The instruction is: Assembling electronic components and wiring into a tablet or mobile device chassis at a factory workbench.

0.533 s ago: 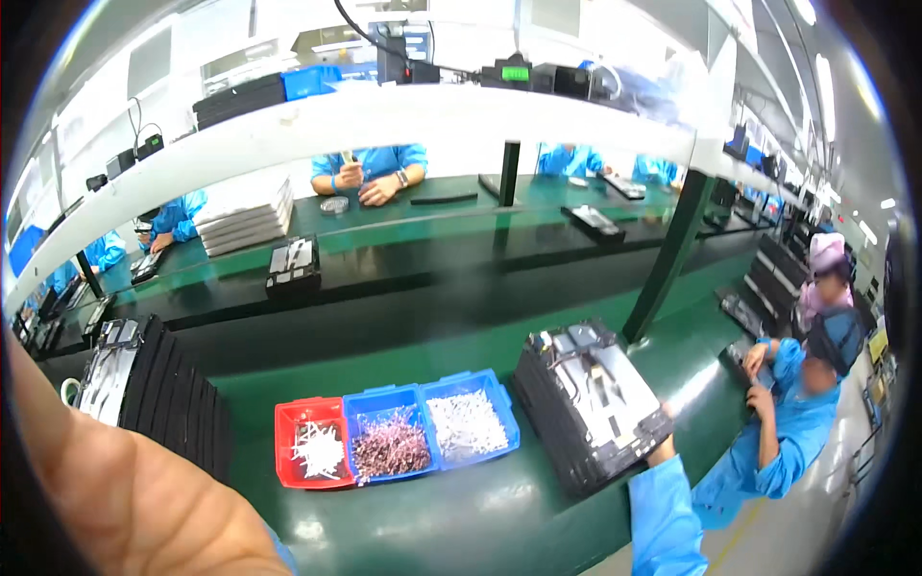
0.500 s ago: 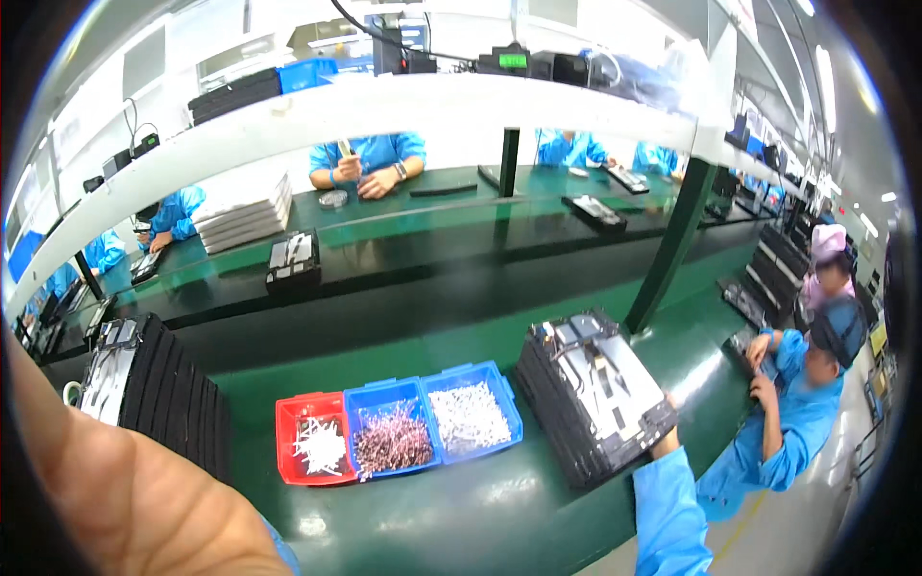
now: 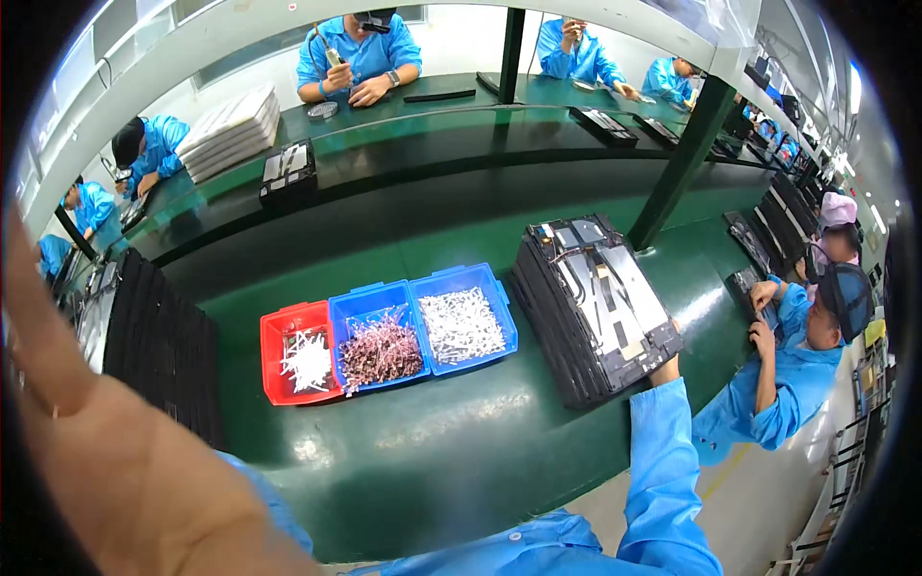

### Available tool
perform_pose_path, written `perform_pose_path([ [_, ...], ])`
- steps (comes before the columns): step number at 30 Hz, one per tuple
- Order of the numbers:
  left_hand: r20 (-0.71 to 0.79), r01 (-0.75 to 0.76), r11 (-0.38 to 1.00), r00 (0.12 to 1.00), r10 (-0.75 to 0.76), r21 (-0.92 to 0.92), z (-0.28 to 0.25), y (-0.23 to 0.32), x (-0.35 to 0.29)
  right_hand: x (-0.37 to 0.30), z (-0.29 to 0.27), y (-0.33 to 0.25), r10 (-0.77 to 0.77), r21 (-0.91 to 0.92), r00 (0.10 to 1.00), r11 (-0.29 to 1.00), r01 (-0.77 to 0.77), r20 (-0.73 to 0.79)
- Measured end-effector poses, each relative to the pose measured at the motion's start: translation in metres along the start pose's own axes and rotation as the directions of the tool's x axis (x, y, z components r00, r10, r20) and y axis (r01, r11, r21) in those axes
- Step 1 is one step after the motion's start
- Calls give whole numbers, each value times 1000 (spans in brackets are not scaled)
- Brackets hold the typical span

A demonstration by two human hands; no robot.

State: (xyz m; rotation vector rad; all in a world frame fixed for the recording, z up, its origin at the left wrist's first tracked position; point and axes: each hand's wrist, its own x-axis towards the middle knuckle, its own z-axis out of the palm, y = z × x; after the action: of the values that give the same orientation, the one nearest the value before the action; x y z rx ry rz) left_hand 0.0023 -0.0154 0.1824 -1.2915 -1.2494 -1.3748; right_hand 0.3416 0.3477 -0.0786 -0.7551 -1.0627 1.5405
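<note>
My left hand (image 3: 144, 470) is very close at the lower left, blurred, with its palm showing and a finger stretched upward; its fingertips run out of sight at the rim. Nothing shows in it. At the right, my right hand (image 3: 666, 372) touches the near right edge of a stack of opened tablet-like devices (image 3: 605, 298). Its fingers are mostly hidden by the stack. The top device has a black frame, silver panels and dark ribbon cables. Left of this stack sit a red bin (image 3: 274, 360) with white strips and two blue bins (image 3: 440, 366), holding pinkish-brown wired parts and small white pieces.
A second stack of black devices (image 3: 158, 346) stands at the left of the green bench (image 3: 432, 432). A dark green post (image 3: 682, 163) rises behind the right stack. Across the dark conveyor (image 3: 403, 206) several people in blue work; another person (image 3: 816, 346) sits close at the right.
The view has tilted lower, so the bins and stacks appear higher and my blue clothing now shows below. My left hand remains close; my right hand stays at the stack's edge.
</note>
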Motion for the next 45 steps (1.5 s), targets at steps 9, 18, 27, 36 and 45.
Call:
perform_pose_path([
  [9,558,265,912,828,-49,-313,38,14,-93,1,-21,0,33,97,999,995,-34,8],
  [18,895,505,834,444,-31,-222,40,26,-220,8,-94,29,23,-52,994,998,-29,-109],
  [27,890,594,791,428,-155,-148,40,22,-219,-12,-13,-7,-30,-182,998,982,41,63],
  [36,614,166,928,709,-347,332,15,-48,-138,-30,30,-38,26,-145,999,989,-20,35],
  [45,642,260,888,617,-455,379,3,-67,-138,-28,23,-34,-39,-285,999,958,42,17],
])
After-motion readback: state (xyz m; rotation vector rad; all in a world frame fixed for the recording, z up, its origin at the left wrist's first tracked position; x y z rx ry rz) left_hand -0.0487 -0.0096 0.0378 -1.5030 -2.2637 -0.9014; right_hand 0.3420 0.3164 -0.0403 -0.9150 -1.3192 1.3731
